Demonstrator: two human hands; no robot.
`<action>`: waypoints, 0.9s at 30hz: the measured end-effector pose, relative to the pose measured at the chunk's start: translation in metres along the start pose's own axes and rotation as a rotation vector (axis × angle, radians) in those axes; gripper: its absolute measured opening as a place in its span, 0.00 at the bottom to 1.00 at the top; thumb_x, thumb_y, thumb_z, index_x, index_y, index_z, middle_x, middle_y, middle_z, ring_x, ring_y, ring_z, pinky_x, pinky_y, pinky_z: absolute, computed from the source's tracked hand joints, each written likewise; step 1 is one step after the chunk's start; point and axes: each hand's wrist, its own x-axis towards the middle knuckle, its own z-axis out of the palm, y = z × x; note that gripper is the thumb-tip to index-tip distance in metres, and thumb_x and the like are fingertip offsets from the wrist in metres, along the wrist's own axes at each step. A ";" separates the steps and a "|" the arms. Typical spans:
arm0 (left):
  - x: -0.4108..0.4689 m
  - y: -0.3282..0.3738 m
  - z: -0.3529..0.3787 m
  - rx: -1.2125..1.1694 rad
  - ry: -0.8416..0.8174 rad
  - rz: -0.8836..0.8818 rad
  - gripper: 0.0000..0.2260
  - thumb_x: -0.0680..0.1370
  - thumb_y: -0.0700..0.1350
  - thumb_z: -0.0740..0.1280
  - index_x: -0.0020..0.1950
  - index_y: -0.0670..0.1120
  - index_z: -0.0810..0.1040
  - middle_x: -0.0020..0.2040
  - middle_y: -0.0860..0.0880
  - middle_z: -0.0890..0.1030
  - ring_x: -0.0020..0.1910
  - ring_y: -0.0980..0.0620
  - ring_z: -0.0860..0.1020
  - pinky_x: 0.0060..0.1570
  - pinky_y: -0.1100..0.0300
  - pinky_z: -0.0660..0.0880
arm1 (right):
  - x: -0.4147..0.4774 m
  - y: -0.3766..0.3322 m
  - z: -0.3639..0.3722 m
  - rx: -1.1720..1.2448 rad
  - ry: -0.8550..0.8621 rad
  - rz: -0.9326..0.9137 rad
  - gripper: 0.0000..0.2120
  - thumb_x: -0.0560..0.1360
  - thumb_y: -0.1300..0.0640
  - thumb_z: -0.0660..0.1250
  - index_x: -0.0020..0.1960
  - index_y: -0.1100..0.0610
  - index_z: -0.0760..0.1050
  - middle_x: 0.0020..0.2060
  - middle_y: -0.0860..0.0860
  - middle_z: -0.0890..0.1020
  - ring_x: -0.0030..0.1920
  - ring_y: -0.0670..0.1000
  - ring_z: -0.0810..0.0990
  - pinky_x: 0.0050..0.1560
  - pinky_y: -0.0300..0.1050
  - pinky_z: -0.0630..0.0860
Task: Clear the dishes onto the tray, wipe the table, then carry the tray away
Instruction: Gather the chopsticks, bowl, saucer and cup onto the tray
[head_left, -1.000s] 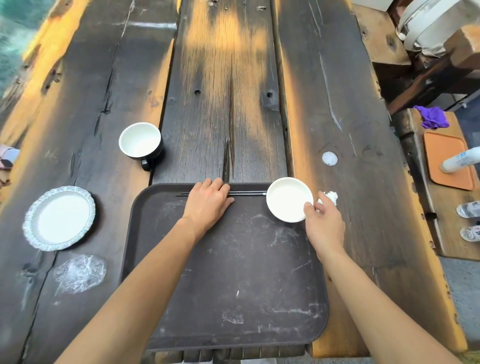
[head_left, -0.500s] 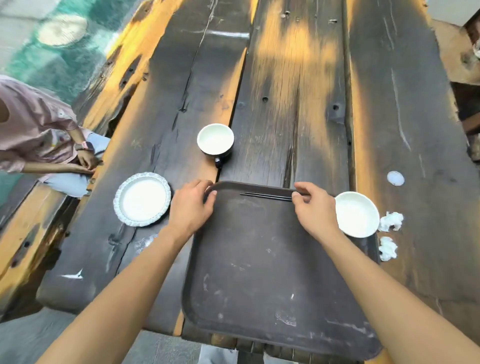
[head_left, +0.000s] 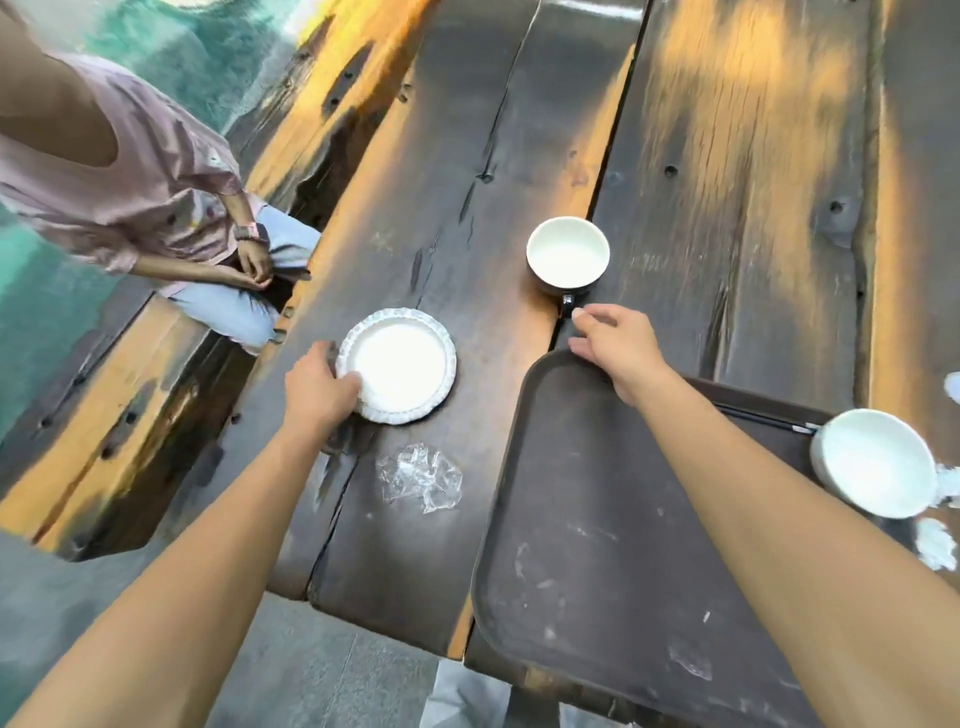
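A white plate with a frilled rim (head_left: 400, 364) lies on the dark wooden table (head_left: 727, 182), left of the tray. My left hand (head_left: 317, 389) grips its near-left rim, thumb on top. A dark cup with a white inside (head_left: 567, 254) stands beyond the tray's far-left corner. My right hand (head_left: 618, 348) hovers over that corner, fingers apart, fingertips right by the cup's handle. The dark tray (head_left: 597, 519) holds black chopsticks (head_left: 763, 420) along its far edge. A white bowl (head_left: 872, 462) sits at its right side.
Crumpled clear plastic wrap (head_left: 421, 478) lies on the table between plate and tray. Crumpled white tissues (head_left: 935, 543) lie by the bowl at the right. A person in a pink top (head_left: 130, 182) sits on the bench (head_left: 104, 415) at the left.
My view has swung left. My left hand left the tray and took hold of the plate's rim. My right hand left the chopsticks and moved left toward the cup's handle.
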 end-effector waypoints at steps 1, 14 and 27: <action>0.005 -0.004 0.000 -0.090 -0.007 -0.062 0.20 0.74 0.41 0.71 0.66 0.38 0.78 0.57 0.38 0.83 0.59 0.37 0.80 0.58 0.51 0.75 | 0.002 -0.002 0.007 0.054 -0.024 0.031 0.17 0.78 0.56 0.69 0.64 0.63 0.76 0.55 0.56 0.82 0.44 0.50 0.83 0.58 0.48 0.80; -0.005 -0.003 -0.016 -0.730 -0.170 -0.174 0.06 0.78 0.32 0.71 0.55 0.35 0.82 0.40 0.40 0.83 0.32 0.48 0.81 0.28 0.64 0.80 | 0.012 -0.014 0.030 0.350 0.108 0.146 0.07 0.77 0.62 0.70 0.41 0.62 0.80 0.40 0.51 0.84 0.36 0.46 0.85 0.54 0.45 0.81; -0.092 0.054 0.031 -0.839 -0.312 -0.110 0.05 0.78 0.32 0.72 0.53 0.34 0.83 0.35 0.44 0.86 0.32 0.50 0.84 0.35 0.61 0.84 | -0.056 0.000 -0.019 0.647 0.070 0.150 0.07 0.74 0.67 0.73 0.49 0.70 0.79 0.40 0.58 0.84 0.44 0.55 0.85 0.51 0.50 0.83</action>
